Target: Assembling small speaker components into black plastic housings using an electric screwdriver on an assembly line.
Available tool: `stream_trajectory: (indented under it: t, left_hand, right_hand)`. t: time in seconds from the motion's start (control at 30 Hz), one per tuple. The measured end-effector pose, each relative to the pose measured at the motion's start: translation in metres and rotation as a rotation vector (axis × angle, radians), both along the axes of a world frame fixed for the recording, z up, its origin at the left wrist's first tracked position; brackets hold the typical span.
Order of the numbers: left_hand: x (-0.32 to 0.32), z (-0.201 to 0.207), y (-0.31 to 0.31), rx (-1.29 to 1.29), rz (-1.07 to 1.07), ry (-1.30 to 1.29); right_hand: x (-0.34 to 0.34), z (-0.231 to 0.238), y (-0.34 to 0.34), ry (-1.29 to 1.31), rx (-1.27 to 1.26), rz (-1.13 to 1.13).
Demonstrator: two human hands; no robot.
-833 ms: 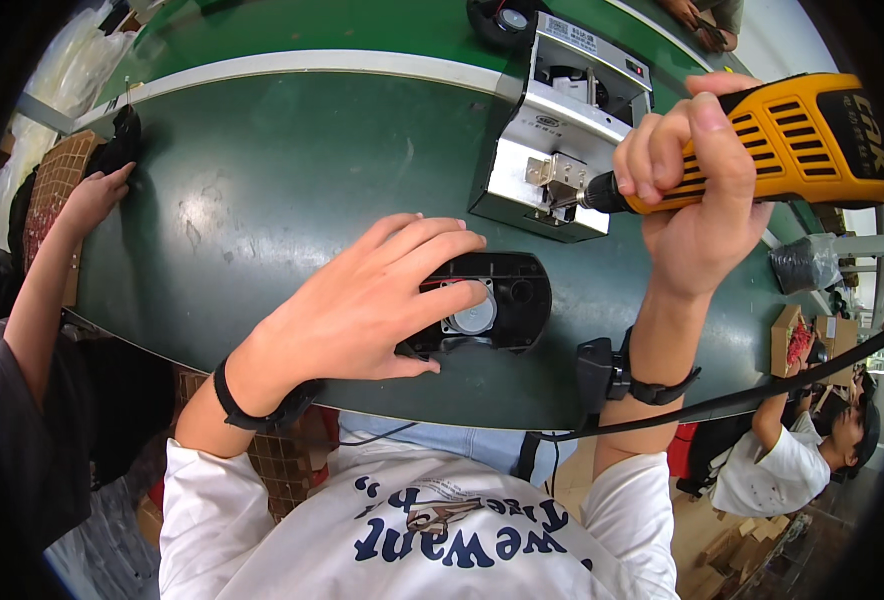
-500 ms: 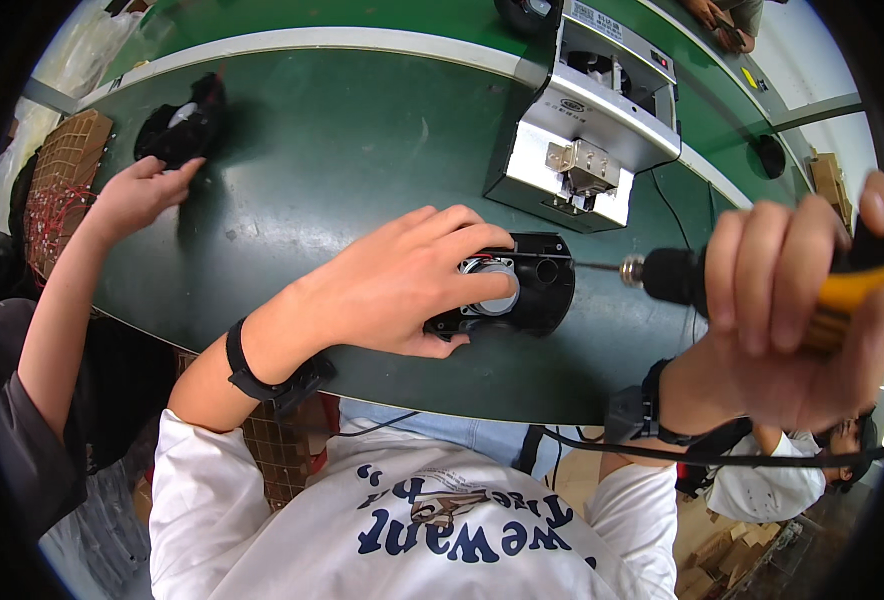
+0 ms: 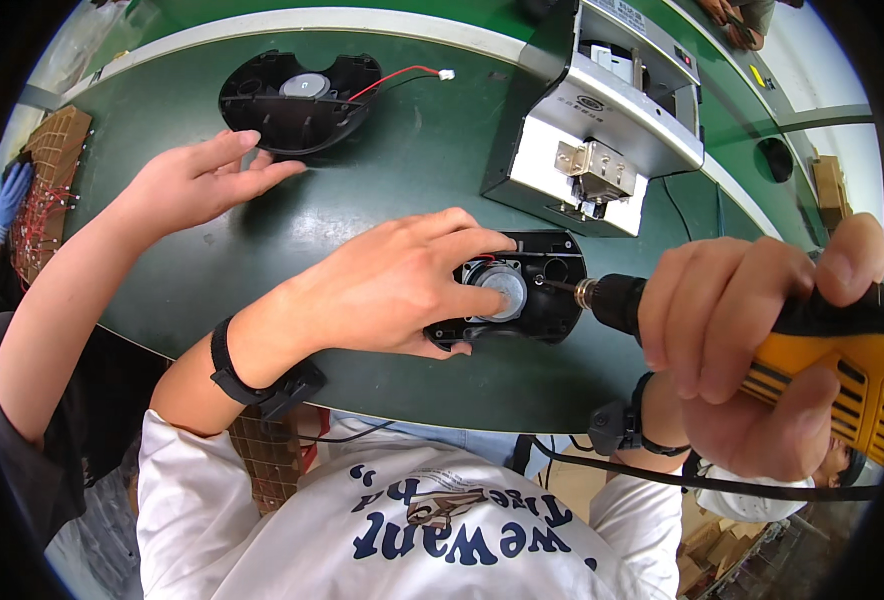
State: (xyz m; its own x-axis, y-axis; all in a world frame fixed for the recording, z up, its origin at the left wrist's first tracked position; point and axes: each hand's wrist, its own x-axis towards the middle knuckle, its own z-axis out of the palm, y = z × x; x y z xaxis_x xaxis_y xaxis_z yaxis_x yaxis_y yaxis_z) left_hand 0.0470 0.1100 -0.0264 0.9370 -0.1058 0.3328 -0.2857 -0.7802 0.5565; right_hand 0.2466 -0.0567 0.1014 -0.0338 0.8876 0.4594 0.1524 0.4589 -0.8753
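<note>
My left hand (image 3: 387, 285) reaches across a black plastic speaker housing (image 3: 565, 318) on the bench and grips it, thumb at its near edge. A forefinger rests on the round silver speaker driver (image 3: 511, 284) set inside. From the right, my right hand (image 3: 732, 335) is wrapped round a yellow and black electric screwdriver (image 3: 812, 372), held roughly level. Its thin bit points left into the housing, with the tip by a small round screw post right of the driver. Whether a screw sits there is too small to tell.
A co-worker's hand (image 3: 207, 178) is beside a second black housing (image 3: 302, 128) with red and black leads. Behind my work stands a silver metal machine (image 3: 602, 125). A carton (image 3: 52, 190) with red wires is at far left, near a blue-gloved hand (image 3: 10, 200).
The screwdriver has moved left and its bit tip has shifted nearer, from the housing's far edge to a post. The co-worker's housing has come rightward and lies open side up.
</note>
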Motion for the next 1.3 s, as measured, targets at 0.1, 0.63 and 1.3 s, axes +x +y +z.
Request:
stream_trajectory:
  t: [0.1, 0.63, 1.3]
  left_hand:
    - [0.0, -0.002, 0.0, -0.01, 0.009, -0.017]
    - [0.0, -0.006, -0.007, 0.027, 0.029, -0.105]
    - [-0.003, -0.008, -0.011, 0.106, 0.076, -0.206]
  right_hand:
    - [-0.001, -0.006, 0.003, 0.022, -0.002, -0.037]
    - [-0.023, -0.018, 0.0, 0.169, 0.169, -0.234]
    - [-0.029, -0.029, 0.018, 0.165, -0.002, -0.108]
